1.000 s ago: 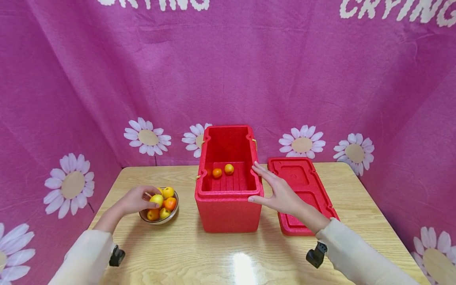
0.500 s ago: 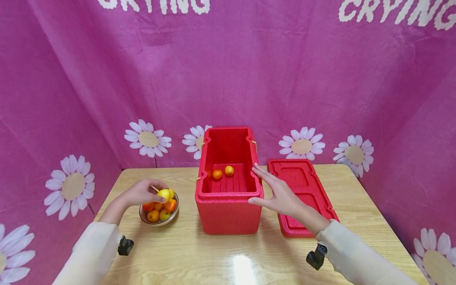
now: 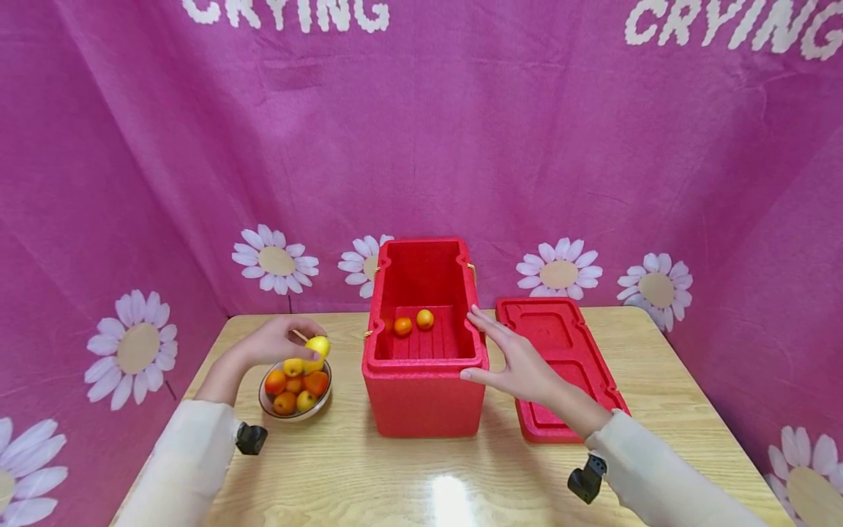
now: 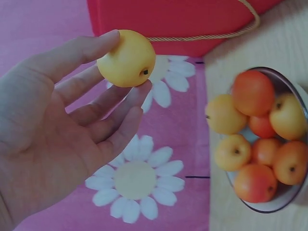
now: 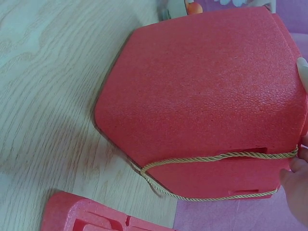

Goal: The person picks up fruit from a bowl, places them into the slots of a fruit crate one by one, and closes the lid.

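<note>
Pinches a yellow fruit [image 3: 319, 345] in the left hand [image 3: 278, 341] at lower left, rests the right hand [image 3: 519, 364] spread-fingered on the central red box [image 3: 424, 404], and, apparently mid-transfer, likely needs a rightward carry.

On the cloth [image 3: 421, 139], in white capitals with scalloped edges, one word can be read twice — the left CRYING [image 3: 304, 15], its letters cut off along the head view's upper edge, and the right CRYING [image 3: 743, 26] — its G at that view's right edge.
</note>
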`<state>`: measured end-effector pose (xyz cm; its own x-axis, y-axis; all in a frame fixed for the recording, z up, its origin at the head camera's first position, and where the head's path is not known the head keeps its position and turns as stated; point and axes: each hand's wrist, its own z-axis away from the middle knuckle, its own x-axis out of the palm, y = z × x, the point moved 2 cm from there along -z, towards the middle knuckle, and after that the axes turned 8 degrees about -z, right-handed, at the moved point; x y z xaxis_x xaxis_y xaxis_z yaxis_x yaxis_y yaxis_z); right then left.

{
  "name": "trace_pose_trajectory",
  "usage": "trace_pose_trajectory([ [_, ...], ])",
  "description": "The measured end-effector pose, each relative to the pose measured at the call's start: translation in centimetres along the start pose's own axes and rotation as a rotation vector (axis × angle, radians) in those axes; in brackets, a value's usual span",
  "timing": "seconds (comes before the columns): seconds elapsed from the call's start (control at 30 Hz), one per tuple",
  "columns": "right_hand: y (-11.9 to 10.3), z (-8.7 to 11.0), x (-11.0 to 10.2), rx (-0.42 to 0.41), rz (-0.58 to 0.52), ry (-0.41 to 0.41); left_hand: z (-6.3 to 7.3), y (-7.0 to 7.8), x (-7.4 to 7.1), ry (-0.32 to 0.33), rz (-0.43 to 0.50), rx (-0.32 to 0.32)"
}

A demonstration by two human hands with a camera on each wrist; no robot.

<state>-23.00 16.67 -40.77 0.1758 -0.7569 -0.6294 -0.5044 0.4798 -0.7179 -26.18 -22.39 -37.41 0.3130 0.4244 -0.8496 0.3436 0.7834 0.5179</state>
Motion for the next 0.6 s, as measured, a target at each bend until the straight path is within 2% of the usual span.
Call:
trace_pose_trajectory([
  [0.3, 0.0, 0.0, 0.0, 0.001, 0.012, -0.005, -0.2, 2.4, -1.7, 0.017, -0.038, -0.001],
  [0.6, -0.1, 0.0, -0.1, 0.04, 0.127, -0.059, -0.9, 4.0, -3.1, 0.019, -0.065, 0.021],
])
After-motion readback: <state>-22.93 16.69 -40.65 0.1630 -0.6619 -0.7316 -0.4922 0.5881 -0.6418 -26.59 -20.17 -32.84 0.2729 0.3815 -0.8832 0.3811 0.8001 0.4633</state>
